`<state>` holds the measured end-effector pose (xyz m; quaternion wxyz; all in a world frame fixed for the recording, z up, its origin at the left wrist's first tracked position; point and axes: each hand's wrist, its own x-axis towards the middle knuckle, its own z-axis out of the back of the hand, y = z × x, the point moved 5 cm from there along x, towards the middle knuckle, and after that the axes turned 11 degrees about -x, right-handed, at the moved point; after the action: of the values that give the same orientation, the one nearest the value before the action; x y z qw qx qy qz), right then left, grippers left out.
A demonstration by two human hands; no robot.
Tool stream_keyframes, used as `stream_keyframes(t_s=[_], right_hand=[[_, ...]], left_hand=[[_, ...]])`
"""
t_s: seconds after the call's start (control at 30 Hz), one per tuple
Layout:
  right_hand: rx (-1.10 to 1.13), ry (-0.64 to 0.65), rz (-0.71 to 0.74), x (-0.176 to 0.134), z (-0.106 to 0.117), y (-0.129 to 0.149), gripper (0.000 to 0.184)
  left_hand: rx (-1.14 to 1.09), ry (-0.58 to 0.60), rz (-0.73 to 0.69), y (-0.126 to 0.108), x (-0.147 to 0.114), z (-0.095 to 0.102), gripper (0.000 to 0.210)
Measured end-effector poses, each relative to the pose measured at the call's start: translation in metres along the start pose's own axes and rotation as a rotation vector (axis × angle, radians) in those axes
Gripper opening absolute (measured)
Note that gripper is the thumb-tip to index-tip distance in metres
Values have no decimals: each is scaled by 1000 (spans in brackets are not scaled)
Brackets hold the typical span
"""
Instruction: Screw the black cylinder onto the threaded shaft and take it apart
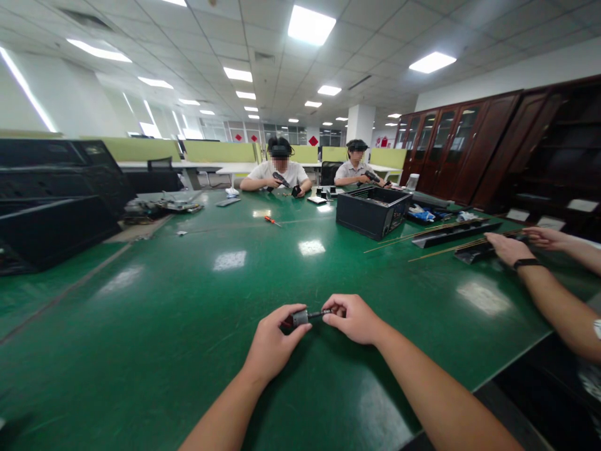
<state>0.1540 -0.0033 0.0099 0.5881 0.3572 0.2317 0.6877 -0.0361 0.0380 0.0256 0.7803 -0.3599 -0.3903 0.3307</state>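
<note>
My left hand [276, 341] grips a short grey metal cylinder [299, 317], which looks like a small motor, between thumb and fingers. Something reddish shows at its left end, partly covered by the fingers. A thin dark shaft [315, 314] extends from the cylinder's right side. Its far end is pinched in the curled fingers of my right hand [350, 318], which hide its tip. Both hands are a little above the green tabletop [188, 351], near the middle of the view.
An orange screwdriver [271, 220] lies farther out. A black computer case [370, 212] stands beyond my right hand, and dark casings [51, 200] are at left. On the right, a co-worker's hands [511, 247] handle long metal channels [451, 233] and thin rods. Two people sit opposite with power drills [282, 180].
</note>
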Motion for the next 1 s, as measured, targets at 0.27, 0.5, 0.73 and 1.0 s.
stream_keyframes(t_s=[0.27,0.5,0.73,1.0], right_hand=[[-6,-7,-1,0,1,-1,13],[7,-15,-4,0,2,-1,13],[-7,-13,-8,0,3,-2,13],[-3,-19,-17,1,4,-5,13]], left_hand=[[-3,-7,-6,2,0,1,30],[4,-9,2,3,1,3,30],[2,-12,7,2,1,4,30],[-2,-2,25,5,1,3,31]])
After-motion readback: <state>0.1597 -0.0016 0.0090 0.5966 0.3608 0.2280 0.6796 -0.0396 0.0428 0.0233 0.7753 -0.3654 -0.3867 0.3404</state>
